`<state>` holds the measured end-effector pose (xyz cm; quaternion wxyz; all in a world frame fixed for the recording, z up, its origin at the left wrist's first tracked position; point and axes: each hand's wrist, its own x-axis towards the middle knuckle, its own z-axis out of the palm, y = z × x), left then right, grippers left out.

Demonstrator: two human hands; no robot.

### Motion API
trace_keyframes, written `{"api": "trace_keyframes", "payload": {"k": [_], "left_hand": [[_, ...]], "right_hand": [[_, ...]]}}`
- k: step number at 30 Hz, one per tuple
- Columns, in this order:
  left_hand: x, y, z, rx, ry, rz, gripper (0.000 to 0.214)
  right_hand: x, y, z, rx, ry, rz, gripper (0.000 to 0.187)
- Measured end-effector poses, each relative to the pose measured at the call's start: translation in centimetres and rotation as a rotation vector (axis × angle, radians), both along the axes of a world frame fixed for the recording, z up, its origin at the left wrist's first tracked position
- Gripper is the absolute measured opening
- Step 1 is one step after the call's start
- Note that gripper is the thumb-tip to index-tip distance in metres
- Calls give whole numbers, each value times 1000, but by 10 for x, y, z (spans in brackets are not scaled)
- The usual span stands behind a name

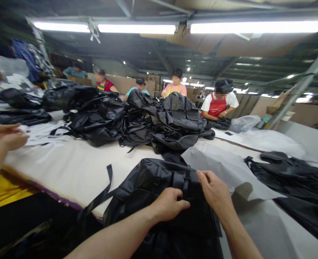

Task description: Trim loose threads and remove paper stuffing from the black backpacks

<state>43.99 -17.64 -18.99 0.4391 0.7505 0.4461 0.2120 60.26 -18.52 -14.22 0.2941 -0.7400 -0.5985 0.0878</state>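
Note:
A black leather-look backpack [148, 176] lies in front of me at the table's near edge, its front up. Two buckled straps cross its upper part, and a loose webbing strap [105, 190] trails off to the left. Over the middle of the front, my left hand [171, 205] has its fingers curled against the material, thumb pointing right; its fingertips are partly hidden. At the upper right edge of the bag, my right hand [215, 190] is closed, with thumb and fingers gripping the edge.
Several black backpacks [180, 118] are heaped across the table [67, 162]. Grey sheeting [212, 165] and more black bags [304, 183] lie to the right. A co-worker's hands [10, 138] handle white strips at left. Several people, one in a red apron [216, 106], work opposite.

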Motion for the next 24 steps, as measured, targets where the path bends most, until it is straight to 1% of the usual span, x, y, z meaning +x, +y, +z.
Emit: {"api": "trace_keyframes", "payload": {"k": [2, 4, 6, 9, 12, 13, 15, 17, 20, 22, 24], "left_hand": [[1, 4, 1, -15, -7, -27, 30], [2, 6, 2, -33, -8, -43, 32], [4, 8, 1, -54, -18, -41, 32], [6, 10, -3, -46, -51, -38, 31], [7, 13, -4, -76, -102, -15, 31], [8, 14, -4, -100, -119, 2, 30], [8, 16, -2, -153, -154, 40, 29], [8, 18, -1, -209, -200, 54, 26], [7, 20, -2, -313, -311, 48, 14], [7, 23, -3, -404, -412, 48, 15], [8, 26, -3, -508, -503, 55, 18]], "right_hand": [[3, 5, 3, 52, -8, 86, 37], [2, 12, 1, 22, -2, 163, 35], [-1, 20, -3, -17, 66, 185, 33], [-6, 27, -5, -29, 201, 240, 29], [-9, 26, -1, -15, 327, 328, 22], [-9, 22, -1, 11, 356, 337, 20], [-8, 12, -3, 93, 335, 330, 18], [-5, -3, -11, 217, 231, 348, 16], [-1, -27, -36, 415, 54, 435, 11], [1, -41, -55, 502, -43, 463, 12], [2, -50, -69, 560, -126, 463, 18]]}}
